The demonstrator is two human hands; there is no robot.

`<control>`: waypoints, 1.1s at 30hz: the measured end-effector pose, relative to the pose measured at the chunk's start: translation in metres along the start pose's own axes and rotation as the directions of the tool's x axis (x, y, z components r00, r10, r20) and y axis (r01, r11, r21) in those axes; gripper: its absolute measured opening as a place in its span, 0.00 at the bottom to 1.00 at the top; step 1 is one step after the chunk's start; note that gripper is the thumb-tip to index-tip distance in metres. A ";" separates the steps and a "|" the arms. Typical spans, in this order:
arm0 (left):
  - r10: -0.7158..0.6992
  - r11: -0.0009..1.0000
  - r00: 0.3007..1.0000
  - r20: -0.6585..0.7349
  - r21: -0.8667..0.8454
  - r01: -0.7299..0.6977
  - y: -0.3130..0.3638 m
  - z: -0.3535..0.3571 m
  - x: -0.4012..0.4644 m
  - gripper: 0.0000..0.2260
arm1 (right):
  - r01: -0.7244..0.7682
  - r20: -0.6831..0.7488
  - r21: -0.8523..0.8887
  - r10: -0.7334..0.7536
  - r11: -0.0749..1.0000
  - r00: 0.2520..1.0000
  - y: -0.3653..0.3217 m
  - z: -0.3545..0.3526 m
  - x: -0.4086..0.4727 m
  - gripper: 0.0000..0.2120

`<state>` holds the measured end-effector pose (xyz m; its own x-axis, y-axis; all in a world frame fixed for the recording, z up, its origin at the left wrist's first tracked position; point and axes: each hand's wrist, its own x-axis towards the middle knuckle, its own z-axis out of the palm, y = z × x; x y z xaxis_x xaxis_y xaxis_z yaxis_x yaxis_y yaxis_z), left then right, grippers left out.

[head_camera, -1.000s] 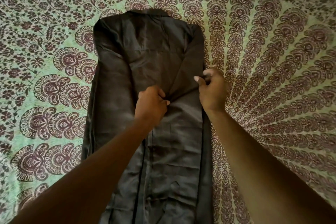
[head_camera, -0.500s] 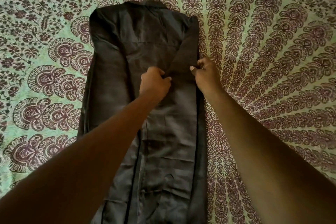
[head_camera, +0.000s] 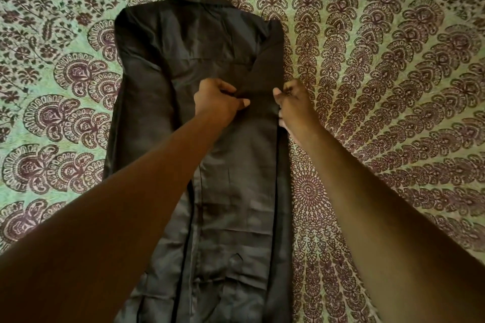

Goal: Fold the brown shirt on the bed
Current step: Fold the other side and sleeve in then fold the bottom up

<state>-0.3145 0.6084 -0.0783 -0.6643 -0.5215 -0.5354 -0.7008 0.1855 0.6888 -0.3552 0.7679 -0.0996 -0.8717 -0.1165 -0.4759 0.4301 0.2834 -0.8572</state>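
Shirt (head_camera: 162, 92) hem cut off; left hand (head_camera: 216, 103) fingers buried in fabric.

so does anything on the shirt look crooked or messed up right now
Nothing stands out. The brown shirt lies flat and straight on the patterned bedspread, sides folded in. The left hand and right hand both grip the folded sleeve; only soft creases near the hem.
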 end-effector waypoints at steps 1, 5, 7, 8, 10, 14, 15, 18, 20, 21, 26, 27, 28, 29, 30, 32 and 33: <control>0.008 1.000 1.000 0.001 0.008 -0.008 0.000 0.000 0.000 0.19 | 0.033 -0.030 -0.050 -0.034 0.998 0.999 0.002 0.001 0.001 0.10; 0.114 0.989 0.993 0.033 0.095 -0.117 -0.001 0.002 -0.007 0.20 | 0.138 -0.106 -0.198 -0.161 0.970 0.981 0.001 0.002 -0.006 0.06; 0.155 0.979 0.988 0.030 0.127 -0.157 -0.002 0.002 -0.012 0.18 | 0.163 -0.124 -0.219 -0.194 0.962 0.973 -0.003 0.001 -0.015 0.13; 0.166 0.976 0.986 0.021 0.142 -0.167 -0.002 0.002 -0.013 0.16 | 0.165 -0.115 -0.230 -0.195 0.959 0.974 -0.004 0.000 -0.020 0.17; 0.160 0.962 0.987 0.003 0.222 -0.157 -0.003 -0.003 -0.018 0.16 | 0.158 -0.051 -0.261 -0.177 0.952 0.983 -0.001 -0.007 -0.033 0.27; 0.084 0.917 0.996 0.008 0.392 -0.080 -0.014 -0.019 -0.024 0.25 | 0.105 -0.018 -0.319 -0.117 0.942 0.993 0.020 -0.023 -0.045 0.33; 0.076 0.926 0.997 0.002 0.372 -0.071 -0.019 -0.020 -0.025 0.25 | 0.090 -0.045 -0.311 -0.109 0.946 0.993 0.024 -0.025 -0.046 0.32; 0.118 0.935 0.993 0.000 0.335 -0.112 -0.026 -0.019 -0.035 0.21 | 0.079 -0.098 -0.297 -0.112 0.952 0.989 0.026 -0.022 -0.050 0.30; 0.144 0.940 0.989 0.037 0.307 -0.148 -0.029 -0.021 -0.041 0.20 | 0.090 -0.109 -0.278 -0.124 0.956 0.986 0.022 -0.018 -0.058 0.30; 0.142 0.946 0.988 0.059 0.286 -0.153 -0.029 -0.025 -0.045 0.21 | 0.099 -0.106 -0.277 -0.133 0.956 0.985 0.019 -0.018 -0.066 0.32; 0.089 0.924 0.991 0.100 0.364 -0.119 -0.047 -0.045 -0.062 0.29 | 0.068 0.055 -0.367 -0.051 0.928 0.997 0.029 -0.019 -0.113 0.46; 0.093 0.916 0.990 0.106 0.380 -0.127 -0.051 -0.045 -0.066 0.30 | 0.053 0.106 -0.401 -0.011 0.915 0.994 0.033 -0.020 -0.120 0.49; 0.109 0.904 0.988 0.113 0.403 -0.146 -0.055 -0.044 -0.071 0.30 | 0.045 0.139 -0.440 0.019 0.897 0.990 0.036 -0.021 -0.126 0.52; 0.138 0.882 0.983 0.118 0.437 -0.176 -0.058 -0.043 -0.075 0.29 | 0.036 0.146 -0.454 0.034 0.890 0.989 0.039 -0.023 -0.130 0.53; 0.176 0.853 0.977 0.124 0.475 -0.214 -0.060 -0.040 -0.077 0.29 | 0.020 0.125 -0.447 0.041 0.894 0.991 0.041 -0.026 -0.134 0.53; 0.221 0.820 0.969 0.115 0.516 -0.248 -0.063 -0.036 -0.080 0.30 | -0.009 0.065 -0.424 0.041 0.906 0.997 0.043 -0.029 -0.138 0.53; 0.227 0.825 0.968 0.105 0.508 -0.249 -0.063 -0.034 -0.081 0.30 | -0.022 0.042 -0.412 0.043 0.911 0.998 0.044 -0.029 -0.141 0.53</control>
<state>-0.2077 0.6106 -0.0613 -0.8297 -0.3757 -0.4129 -0.5449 0.7057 0.4529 -0.2202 0.8249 -0.0641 -0.8419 -0.1444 -0.5199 0.3139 0.6528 -0.6895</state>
